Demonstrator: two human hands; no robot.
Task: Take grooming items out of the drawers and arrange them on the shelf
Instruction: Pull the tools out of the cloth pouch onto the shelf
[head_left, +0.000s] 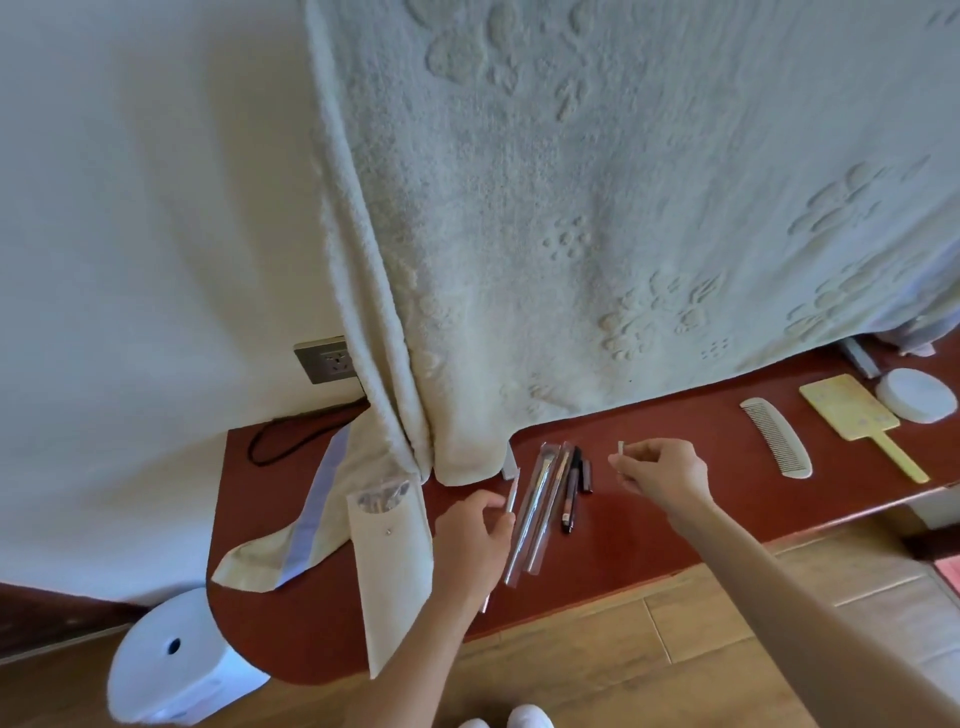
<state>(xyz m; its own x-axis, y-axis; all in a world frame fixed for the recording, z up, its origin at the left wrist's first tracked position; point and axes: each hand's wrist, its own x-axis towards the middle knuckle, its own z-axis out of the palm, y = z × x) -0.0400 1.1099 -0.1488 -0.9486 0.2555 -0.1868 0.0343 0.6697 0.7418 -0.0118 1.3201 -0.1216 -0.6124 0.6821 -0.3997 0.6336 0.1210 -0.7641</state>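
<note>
Left grip (475, 527) pinches a slim silver stick (511, 496), right grip (665, 475) a small white cap (621, 447).

A hanging towel (571, 234) walls off the shelf's (649, 525) back edge. Bare wood runs along the front edge between the sleeved brushes (535, 509) and the comb (777, 438), though the right hand (662, 473), pinching a small white piece (620, 447), hangs over it. Leftward, a white pouch (389, 561) juts past the front edge; the left hand (470, 540), gripping a slim tool (511, 496), fills the gap between pouch and brushes.
</note>
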